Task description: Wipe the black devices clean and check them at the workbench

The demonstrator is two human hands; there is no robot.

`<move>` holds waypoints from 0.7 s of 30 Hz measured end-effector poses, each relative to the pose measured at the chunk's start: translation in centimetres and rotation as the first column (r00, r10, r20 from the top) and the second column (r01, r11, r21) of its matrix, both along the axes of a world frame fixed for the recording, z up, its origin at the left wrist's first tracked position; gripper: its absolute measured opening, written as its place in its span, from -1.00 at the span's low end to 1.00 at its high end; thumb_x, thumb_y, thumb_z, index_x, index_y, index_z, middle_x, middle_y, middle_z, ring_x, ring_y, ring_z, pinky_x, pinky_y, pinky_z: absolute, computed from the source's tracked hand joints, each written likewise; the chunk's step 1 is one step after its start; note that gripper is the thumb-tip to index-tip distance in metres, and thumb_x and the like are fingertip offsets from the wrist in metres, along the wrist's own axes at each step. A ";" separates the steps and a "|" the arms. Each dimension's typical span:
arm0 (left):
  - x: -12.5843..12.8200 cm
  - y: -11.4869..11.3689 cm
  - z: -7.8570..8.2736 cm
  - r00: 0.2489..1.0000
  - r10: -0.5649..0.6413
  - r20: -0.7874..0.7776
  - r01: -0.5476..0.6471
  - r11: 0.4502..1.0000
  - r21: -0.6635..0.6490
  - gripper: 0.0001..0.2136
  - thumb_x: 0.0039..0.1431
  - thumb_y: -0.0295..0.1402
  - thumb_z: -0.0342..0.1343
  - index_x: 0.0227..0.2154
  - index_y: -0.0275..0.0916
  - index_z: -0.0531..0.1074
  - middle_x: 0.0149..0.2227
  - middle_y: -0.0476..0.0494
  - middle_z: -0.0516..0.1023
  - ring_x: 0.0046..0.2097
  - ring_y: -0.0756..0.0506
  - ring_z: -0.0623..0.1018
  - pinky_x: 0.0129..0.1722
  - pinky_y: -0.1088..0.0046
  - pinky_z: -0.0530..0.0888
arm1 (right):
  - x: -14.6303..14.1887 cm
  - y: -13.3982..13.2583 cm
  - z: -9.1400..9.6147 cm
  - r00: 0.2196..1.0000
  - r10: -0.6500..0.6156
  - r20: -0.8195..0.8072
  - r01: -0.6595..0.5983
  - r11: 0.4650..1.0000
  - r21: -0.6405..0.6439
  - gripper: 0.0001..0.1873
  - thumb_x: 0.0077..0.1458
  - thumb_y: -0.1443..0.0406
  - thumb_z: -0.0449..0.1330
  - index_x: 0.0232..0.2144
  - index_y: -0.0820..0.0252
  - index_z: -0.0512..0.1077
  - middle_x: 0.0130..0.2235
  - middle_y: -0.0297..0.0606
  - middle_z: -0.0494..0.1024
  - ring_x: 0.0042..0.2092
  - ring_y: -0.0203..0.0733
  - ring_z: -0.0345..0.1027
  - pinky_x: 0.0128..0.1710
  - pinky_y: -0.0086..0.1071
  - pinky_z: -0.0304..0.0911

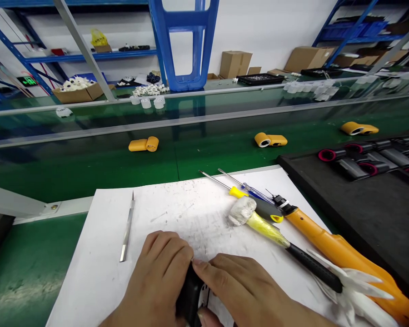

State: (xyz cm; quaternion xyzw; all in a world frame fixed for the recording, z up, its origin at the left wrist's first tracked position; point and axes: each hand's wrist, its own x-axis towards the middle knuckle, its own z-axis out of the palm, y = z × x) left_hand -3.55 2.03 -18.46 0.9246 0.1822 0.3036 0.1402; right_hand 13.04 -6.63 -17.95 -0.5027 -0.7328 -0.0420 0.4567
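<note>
Between my two hands is a small black plastic casing [188, 295] with a light, patterned inner side facing right. My left hand [160, 277] is wrapped round its left side, fingers curled over the top. My right hand [235, 286] grips it from the right, with the index finger at the upper edge and the thumb low on the near side. Both hands hide much of the part. Left of them a slim craft knife [127, 231] lies on the white sheet [98, 254]. To the right lies a hammer [269, 231] with a wrapped head.
Beyond it are screwdrivers [262, 204] and an orange power screwdriver [327, 240]; white gloves [357, 290] lie near its grip. Orange housings [144, 144] sit on the green conveyor belt [204, 159]. A black foam tray [368, 213] with dark parts is at right.
</note>
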 end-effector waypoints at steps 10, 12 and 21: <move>0.2 -0.1 -0.1 1.000 0.018 -0.010 -0.018 1.000 0.007 -0.67 -0.09 -0.54 -0.04 -0.19 -0.24 0.30 -0.31 -0.17 0.46 -0.26 -0.20 0.38 -0.27 0.16 0.36 | -0.3 -0.1 -0.5 0.993 -0.047 0.111 0.050 0.998 -0.025 -0.60 0.10 0.41 -0.01 -0.01 0.38 0.37 -0.39 -0.17 0.63 -0.47 -0.12 0.51 -0.57 -0.30 0.43; 0.4 -0.2 0.3 0.999 0.029 -0.036 -0.028 0.999 0.024 -0.70 -0.07 -0.56 -0.04 -0.21 -0.23 0.29 -0.33 -0.16 0.46 -0.27 -0.18 0.39 -0.28 0.18 0.37 | -0.4 -0.2 -0.8 0.988 -0.067 0.141 0.071 0.997 -0.019 -0.59 0.10 0.43 -0.03 -0.01 0.39 0.37 -0.39 -0.17 0.63 -0.48 -0.12 0.51 -0.59 -0.30 0.42; 0.3 -0.2 0.5 0.999 0.016 -0.040 -0.017 1.000 -0.022 -0.72 0.00 -0.52 -0.04 -0.18 -0.21 0.28 -0.32 -0.15 0.45 -0.27 -0.18 0.40 -0.29 0.20 0.40 | 0.1 -0.1 -0.1 0.999 -0.006 0.050 0.007 1.000 -0.022 -0.60 0.08 0.40 0.03 -0.02 0.34 0.38 -0.41 -0.22 0.62 -0.49 -0.16 0.50 -0.57 -0.35 0.44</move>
